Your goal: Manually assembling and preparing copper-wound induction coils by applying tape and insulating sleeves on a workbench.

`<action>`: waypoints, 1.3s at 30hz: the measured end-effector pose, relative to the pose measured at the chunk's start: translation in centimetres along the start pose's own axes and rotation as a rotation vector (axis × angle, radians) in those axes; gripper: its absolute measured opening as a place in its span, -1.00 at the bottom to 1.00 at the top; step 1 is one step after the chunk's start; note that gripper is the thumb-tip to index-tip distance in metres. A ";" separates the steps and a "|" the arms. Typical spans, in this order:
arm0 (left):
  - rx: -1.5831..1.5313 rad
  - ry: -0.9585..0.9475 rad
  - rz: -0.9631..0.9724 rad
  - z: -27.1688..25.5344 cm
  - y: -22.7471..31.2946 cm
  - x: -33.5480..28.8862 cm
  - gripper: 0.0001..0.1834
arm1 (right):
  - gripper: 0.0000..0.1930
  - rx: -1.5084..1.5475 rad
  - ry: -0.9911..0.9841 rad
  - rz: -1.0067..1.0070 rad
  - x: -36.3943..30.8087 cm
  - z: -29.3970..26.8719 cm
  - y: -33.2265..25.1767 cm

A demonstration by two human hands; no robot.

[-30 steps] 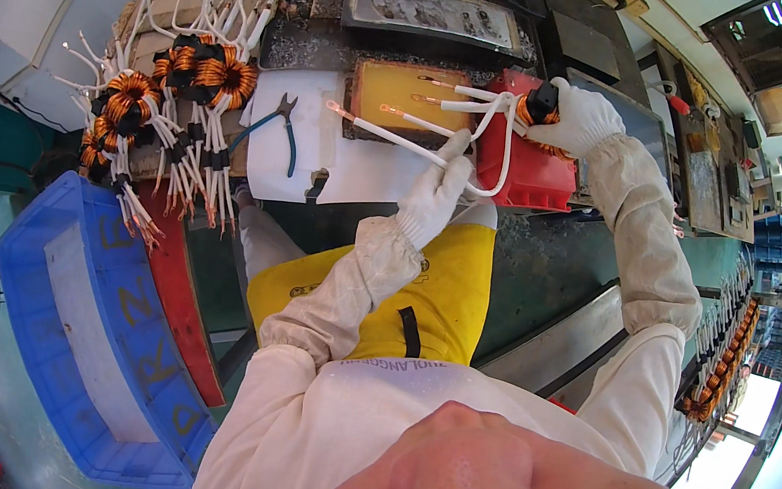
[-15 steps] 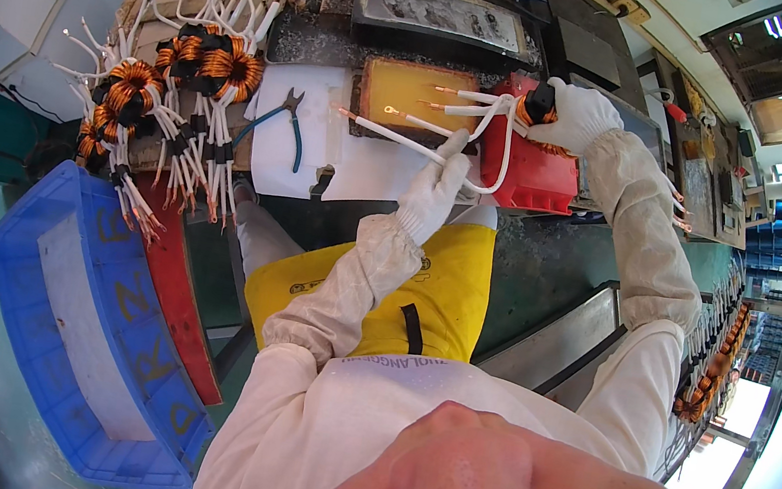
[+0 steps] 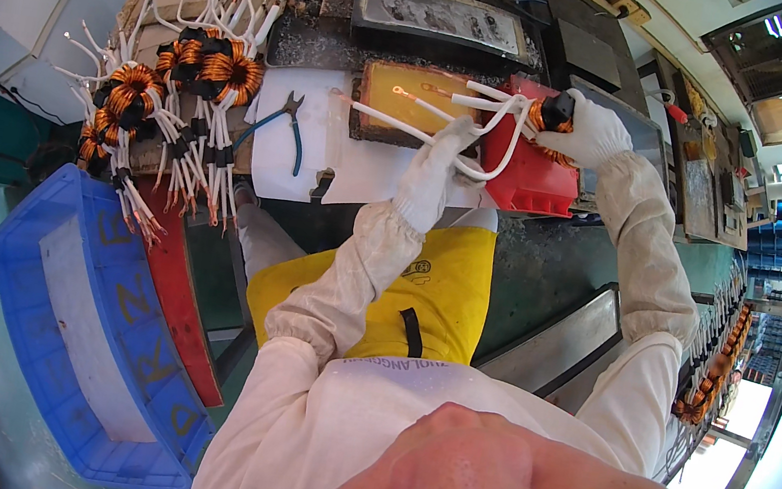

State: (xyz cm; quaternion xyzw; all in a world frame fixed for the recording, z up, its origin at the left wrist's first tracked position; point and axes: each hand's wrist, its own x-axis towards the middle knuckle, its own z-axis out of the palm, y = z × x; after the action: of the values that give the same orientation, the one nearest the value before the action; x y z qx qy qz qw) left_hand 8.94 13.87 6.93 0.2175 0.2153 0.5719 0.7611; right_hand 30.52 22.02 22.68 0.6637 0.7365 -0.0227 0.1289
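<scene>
My right hand [image 3: 597, 136], in a white glove, grips a toroidal coil [image 3: 554, 117] of copper wire with black wrapping. White sleeved leads [image 3: 491, 158] run left from this coil and end in bare copper tips, one with a ring terminal [image 3: 400, 92]. Closed around the lower leads is my gloved left hand [image 3: 434, 172]. These lead ends lie over or just above an amber slab [image 3: 371, 105] in a dark frame; whether they touch it I cannot tell. Below the coil stands a red plastic bin [image 3: 527, 182].
Several similar coils [image 3: 231, 74] with white leads are heaped at the bench's left. Blue-handled cutters [image 3: 293, 124] rest on white paper [image 3: 271, 166]. Behind the slab is a dark metal box [image 3: 445, 18]. A blue crate [image 3: 96, 322] stands at lower left; a yellow apron [image 3: 382, 304] covers my lap.
My right hand has shifted slightly right with the coil. My left hand has risen a little along the leads, and the lead ends have moved up and right over the slab.
</scene>
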 end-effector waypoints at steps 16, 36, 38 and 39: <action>-0.201 0.137 -0.261 1.0 1.2 2.9 -0.64 | 0.06 0.224 0.120 0.096 -0.4 2.7 3.4; -0.220 0.122 -0.283 1.3 1.6 2.7 -0.67 | 0.05 0.208 0.115 0.105 -0.3 2.7 3.2; -0.207 0.107 -0.277 1.3 1.4 2.9 -0.65 | 0.02 0.217 0.147 0.098 -0.2 2.8 3.3; -0.192 0.094 -0.278 1.3 1.3 3.0 -0.64 | 0.00 0.225 0.154 0.095 -0.3 2.8 3.4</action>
State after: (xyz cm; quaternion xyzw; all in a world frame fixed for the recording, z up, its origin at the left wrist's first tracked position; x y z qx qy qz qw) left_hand 9.40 16.96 8.48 0.0849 0.2227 0.4885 0.8394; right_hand 34.30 21.57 20.45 0.7077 0.7048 -0.0481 -0.0023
